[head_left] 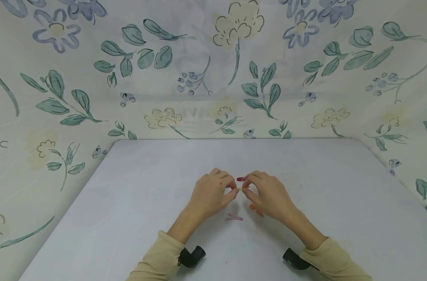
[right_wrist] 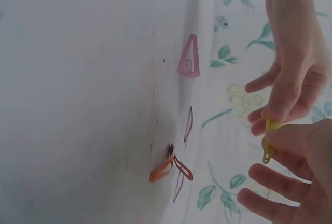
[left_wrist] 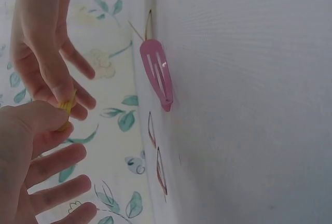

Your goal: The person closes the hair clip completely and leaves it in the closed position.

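Observation:
A small yellow snap hair clip (head_left: 239,189) is held up between both hands, over the middle of the table. My left hand (head_left: 213,191) pinches one end of it between thumb and index finger. At the other end the thumb and index finger of my right hand (head_left: 269,195) pinch it too. In the right wrist view the slim yellow clip (right_wrist: 268,141) pokes out below the right fingertips, its slotted end showing. The left wrist view shows only a bit of yellow (left_wrist: 67,107) between the fingers, the rest hidden by them.
A pink snap hair clip (head_left: 234,217) lies on the white table (head_left: 129,218) below the hands. An orange clip (head_left: 256,210), its two parts spread apart, lies beneath the right hand. A red clip (head_left: 241,179) lies just beyond the fingertips. Flower-patterned cloth (head_left: 199,78) hangs behind.

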The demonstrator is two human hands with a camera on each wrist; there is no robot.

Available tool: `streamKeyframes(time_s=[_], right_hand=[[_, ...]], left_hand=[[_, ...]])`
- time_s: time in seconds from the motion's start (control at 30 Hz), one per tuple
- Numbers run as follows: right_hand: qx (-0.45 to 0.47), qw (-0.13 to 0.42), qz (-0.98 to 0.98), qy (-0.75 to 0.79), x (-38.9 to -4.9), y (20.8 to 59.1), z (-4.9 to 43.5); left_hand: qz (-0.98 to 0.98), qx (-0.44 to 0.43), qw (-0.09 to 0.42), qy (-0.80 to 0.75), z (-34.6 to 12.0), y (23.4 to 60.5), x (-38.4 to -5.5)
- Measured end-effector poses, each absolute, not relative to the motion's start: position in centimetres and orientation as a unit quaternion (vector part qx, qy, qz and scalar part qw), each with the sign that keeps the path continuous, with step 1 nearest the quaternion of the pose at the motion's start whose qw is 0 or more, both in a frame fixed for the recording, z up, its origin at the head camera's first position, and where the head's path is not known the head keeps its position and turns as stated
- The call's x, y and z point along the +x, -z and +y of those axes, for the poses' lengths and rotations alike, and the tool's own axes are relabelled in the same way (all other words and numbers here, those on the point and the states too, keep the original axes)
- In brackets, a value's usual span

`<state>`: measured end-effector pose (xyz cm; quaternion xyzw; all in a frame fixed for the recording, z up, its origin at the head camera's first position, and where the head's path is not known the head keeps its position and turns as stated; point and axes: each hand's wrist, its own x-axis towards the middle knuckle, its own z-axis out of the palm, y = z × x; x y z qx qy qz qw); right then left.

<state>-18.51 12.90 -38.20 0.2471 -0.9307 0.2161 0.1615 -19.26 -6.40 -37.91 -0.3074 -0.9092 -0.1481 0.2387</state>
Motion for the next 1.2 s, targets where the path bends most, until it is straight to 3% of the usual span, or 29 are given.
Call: streamKeyframes(time_s=[1.2], right_hand=[[0.161,0.187,-0.946,-0.209,-17.6,38.7,12.1]], left_hand=[[-0.92,-0.244,0.28,0.124,-4.8,38.8,-18.4]])
